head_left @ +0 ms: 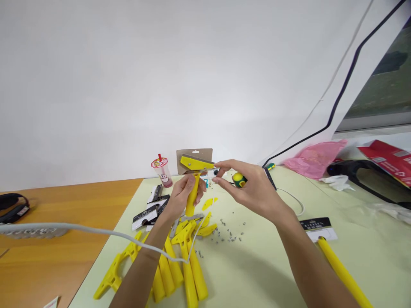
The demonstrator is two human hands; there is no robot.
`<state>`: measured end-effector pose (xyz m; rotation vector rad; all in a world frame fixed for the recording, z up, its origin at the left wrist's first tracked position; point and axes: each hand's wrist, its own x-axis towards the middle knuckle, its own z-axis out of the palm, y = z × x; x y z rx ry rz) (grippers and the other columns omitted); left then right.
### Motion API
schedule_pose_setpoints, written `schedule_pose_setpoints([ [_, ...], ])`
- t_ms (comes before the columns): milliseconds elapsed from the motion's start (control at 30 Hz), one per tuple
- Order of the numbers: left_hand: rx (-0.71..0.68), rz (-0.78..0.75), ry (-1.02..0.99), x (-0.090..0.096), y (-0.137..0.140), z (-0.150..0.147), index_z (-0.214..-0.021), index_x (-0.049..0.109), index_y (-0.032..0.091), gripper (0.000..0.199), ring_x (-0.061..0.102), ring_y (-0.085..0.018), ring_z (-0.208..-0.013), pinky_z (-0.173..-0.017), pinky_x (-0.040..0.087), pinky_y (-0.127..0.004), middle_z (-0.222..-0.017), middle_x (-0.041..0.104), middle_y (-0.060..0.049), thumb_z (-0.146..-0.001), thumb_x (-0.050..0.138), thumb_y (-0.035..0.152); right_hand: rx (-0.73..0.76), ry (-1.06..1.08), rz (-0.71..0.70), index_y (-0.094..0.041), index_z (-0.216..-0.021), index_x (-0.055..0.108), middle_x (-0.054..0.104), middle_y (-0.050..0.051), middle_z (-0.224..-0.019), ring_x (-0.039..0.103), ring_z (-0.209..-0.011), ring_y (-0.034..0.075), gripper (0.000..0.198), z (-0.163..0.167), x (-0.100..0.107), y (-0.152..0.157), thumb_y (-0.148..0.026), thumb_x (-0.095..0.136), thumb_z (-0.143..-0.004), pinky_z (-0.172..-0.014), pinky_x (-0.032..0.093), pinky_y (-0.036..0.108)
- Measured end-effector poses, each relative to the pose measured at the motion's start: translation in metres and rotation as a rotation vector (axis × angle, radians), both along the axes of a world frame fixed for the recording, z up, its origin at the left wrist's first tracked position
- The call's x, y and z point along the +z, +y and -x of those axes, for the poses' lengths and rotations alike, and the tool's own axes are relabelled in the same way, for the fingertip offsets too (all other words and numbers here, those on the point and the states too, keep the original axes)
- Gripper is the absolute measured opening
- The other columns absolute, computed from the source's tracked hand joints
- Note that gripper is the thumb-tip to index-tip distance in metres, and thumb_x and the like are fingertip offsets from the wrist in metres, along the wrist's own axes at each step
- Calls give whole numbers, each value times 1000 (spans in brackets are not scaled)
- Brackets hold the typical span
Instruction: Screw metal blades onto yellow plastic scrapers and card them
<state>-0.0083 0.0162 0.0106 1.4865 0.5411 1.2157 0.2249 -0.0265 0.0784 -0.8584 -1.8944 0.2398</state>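
My left hand [181, 199] is wrapped round the yellow handle of a scraper [192, 199], held upright over the table. The scraper's wide yellow head carries a grey metal strip and small screws. At the head's right end is my right hand [250, 188], its index fingertip at the corner and its thumb a little lower. A green and yellow screwdriver [239, 179] shows inside the right hand's grasp; the other fingers are hidden behind it. Below lie several yellow scraper handles [191, 265], loose yellow head pieces [207, 231] and small metal screws or nuts [229, 234].
A drink cup [163, 173] stands at the back left, beside black and white cards [146, 217]. A brown card [181, 158] leans against the wall. A white cable [128, 238] crosses the foreground. At right are a packaged yellow-handled tool [340, 265] and a pink bag [316, 159].
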Motion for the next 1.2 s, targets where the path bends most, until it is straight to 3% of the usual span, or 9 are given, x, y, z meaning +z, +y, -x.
schedule_pose_setpoints([
  [133,-63,3,53,3,-3,0,-112,60,17,44,55,-8,-52,-47,42,-22,-97,75,-8,-111,61,62,-89,0,-97,-26,-111,78,78,4,-98,75,-90,23,9,-3,-3,9,-25,77,-102,-83,59,36],
  [233,-133,10,128,4,-5,0,-104,51,20,42,57,-8,-52,-47,44,-22,-97,76,-7,-113,57,61,-152,30,-94,-25,-100,77,73,5,-98,72,-87,22,2,-6,-3,13,-24,77,-102,-76,56,35],
  [333,-161,23,183,4,-7,-2,-102,48,22,42,61,-10,-55,-49,47,-23,-97,75,-7,-114,54,61,-180,42,-70,-25,-100,78,71,6,-101,70,-91,24,1,-10,-4,16,-26,78,-101,-80,55,37],
  [500,-90,1,217,4,-8,-5,-105,60,17,45,59,-9,-58,-52,49,-24,-91,69,-5,-111,59,62,-178,-15,69,-26,-102,74,77,7,-115,71,-97,25,8,-18,-6,20,-34,73,-104,-83,53,39],
  [667,7,60,152,6,-10,-8,-102,64,17,48,55,-7,-57,-45,45,-21,-97,66,-4,-103,72,64,-160,-91,277,-26,-101,67,81,2,-103,59,-70,17,27,-19,-5,19,-51,63,-110,-62,41,33],
  [800,16,217,-9,10,-9,-9,-84,57,18,57,44,-5,-46,-38,38,-18,-75,56,3,-97,76,70,15,-79,292,-25,-96,71,81,2,-98,69,-86,20,35,-16,1,13,-56,64,-110,-66,45,31],
  [967,-171,471,-163,11,-5,-5,-71,53,18,51,28,-4,-36,-36,35,-18,-54,36,9,-88,85,54,203,-40,279,-28,-110,83,85,3,-113,78,-103,23,27,-8,5,3,-53,73,-107,-82,56,31],
  [1100,-366,531,-225,8,-4,0,-72,61,16,31,25,-5,-35,-39,39,-18,-49,32,9,-87,79,36,243,-40,196,-27,-117,84,84,2,-105,77,-94,20,18,-2,2,1,-39,77,-106,-86,57,32],
  [1200,-496,588,-224,5,-4,2,-72,63,16,26,19,-6,-32,-36,37,-18,-45,29,9,-93,68,31,165,-35,51,-25,-114,82,78,2,-92,72,-84,19,13,1,-3,3,-34,78,-105,-80,55,32],
])
